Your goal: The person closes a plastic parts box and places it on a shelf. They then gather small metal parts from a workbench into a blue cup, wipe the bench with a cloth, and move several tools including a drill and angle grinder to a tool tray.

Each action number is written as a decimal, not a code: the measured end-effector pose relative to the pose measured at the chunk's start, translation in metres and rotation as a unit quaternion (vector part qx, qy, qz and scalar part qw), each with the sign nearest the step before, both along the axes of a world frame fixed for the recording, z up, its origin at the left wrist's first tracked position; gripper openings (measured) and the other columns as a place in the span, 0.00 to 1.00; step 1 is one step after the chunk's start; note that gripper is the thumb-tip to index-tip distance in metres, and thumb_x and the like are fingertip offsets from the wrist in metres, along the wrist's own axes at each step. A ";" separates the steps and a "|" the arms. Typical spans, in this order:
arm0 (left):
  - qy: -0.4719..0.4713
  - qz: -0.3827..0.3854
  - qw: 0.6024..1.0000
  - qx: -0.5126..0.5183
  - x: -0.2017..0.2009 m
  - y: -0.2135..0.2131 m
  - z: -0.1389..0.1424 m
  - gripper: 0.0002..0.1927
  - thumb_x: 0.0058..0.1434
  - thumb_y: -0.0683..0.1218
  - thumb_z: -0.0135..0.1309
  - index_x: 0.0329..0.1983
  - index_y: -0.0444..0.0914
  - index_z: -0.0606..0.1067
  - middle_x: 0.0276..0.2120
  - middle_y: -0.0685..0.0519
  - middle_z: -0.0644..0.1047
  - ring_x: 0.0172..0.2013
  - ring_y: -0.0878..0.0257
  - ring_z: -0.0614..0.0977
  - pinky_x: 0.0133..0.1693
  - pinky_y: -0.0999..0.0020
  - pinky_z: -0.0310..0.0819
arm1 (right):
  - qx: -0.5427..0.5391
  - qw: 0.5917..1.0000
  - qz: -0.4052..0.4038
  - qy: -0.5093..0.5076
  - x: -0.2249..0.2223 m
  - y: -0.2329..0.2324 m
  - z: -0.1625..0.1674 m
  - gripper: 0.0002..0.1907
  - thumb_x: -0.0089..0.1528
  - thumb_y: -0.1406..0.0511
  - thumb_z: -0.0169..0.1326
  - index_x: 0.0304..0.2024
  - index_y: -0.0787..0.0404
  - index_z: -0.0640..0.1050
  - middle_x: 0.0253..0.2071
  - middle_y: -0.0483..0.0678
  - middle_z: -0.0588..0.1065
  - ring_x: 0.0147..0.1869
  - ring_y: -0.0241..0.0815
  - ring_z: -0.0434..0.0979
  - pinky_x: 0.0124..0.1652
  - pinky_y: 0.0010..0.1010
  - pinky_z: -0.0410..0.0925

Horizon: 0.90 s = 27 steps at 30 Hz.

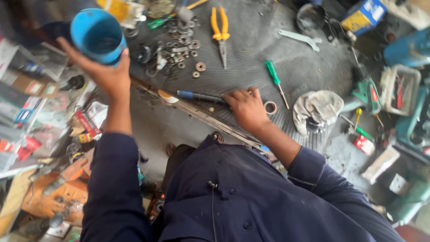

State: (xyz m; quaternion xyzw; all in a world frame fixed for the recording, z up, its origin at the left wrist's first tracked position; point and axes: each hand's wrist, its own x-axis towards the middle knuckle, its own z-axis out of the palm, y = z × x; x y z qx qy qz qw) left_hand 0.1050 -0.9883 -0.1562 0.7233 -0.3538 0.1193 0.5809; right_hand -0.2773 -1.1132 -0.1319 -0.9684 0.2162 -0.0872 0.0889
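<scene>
My left hand [105, 71] is raised at the upper left and grips a blue cup-shaped container [98, 36], its open mouth facing the camera. My right hand [245, 107] rests on the grey workbench mat [251, 49] with its fingers on the end of a dark blue-handled tool [197, 96] that lies flat. A small ring [270, 107] sits just to the right of that hand. Both arms wear dark blue sleeves.
Yellow-handled pliers [220, 31], a green screwdriver [274, 76], a silver wrench [301, 39], several loose washers and nuts [183, 49] and a grey rag [318, 110] lie on the mat. Boxes and packets crowd the left side; tools and containers crowd the right.
</scene>
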 end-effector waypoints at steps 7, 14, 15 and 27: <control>0.015 -0.251 0.968 -0.021 -0.078 -0.013 0.023 0.72 0.52 0.52 0.79 0.79 0.41 0.32 0.76 0.44 0.46 0.74 0.51 0.58 0.75 0.54 0.54 | -0.112 0.973 -0.179 0.095 -0.038 -0.078 0.011 0.17 0.63 0.72 0.51 0.48 0.45 0.82 0.49 0.39 0.78 0.65 0.39 0.74 0.73 0.61 0.47; -0.013 -0.531 0.836 0.138 -0.087 -0.079 0.015 0.63 0.47 0.46 0.74 0.77 0.35 0.44 0.71 0.37 0.62 0.70 0.40 0.67 0.68 0.54 0.64 | 0.051 0.895 -0.428 -0.119 -0.012 -0.042 0.049 0.17 0.64 0.69 0.57 0.56 0.54 0.80 0.52 0.45 0.78 0.59 0.45 0.77 0.64 0.49 0.62; 0.016 -0.556 0.818 0.146 -0.084 -0.085 0.014 0.62 0.50 0.47 0.74 0.77 0.35 0.43 0.71 0.36 0.62 0.70 0.39 0.67 0.67 0.54 0.65 | 0.107 0.857 -0.473 -0.175 0.002 -0.034 0.051 0.17 0.66 0.67 0.58 0.58 0.56 0.79 0.52 0.46 0.77 0.56 0.45 0.77 0.60 0.43 0.68; -0.222 -0.428 0.843 0.240 -0.013 -0.114 0.007 0.25 0.56 0.48 0.67 0.56 0.41 0.78 0.49 0.55 0.76 0.50 0.56 0.74 0.52 0.55 0.59 | 0.143 0.856 -0.383 -0.315 0.111 0.040 0.018 0.76 0.48 0.60 0.80 0.78 0.62 0.36 0.75 0.62 0.59 0.79 0.59 0.63 0.76 0.49 0.59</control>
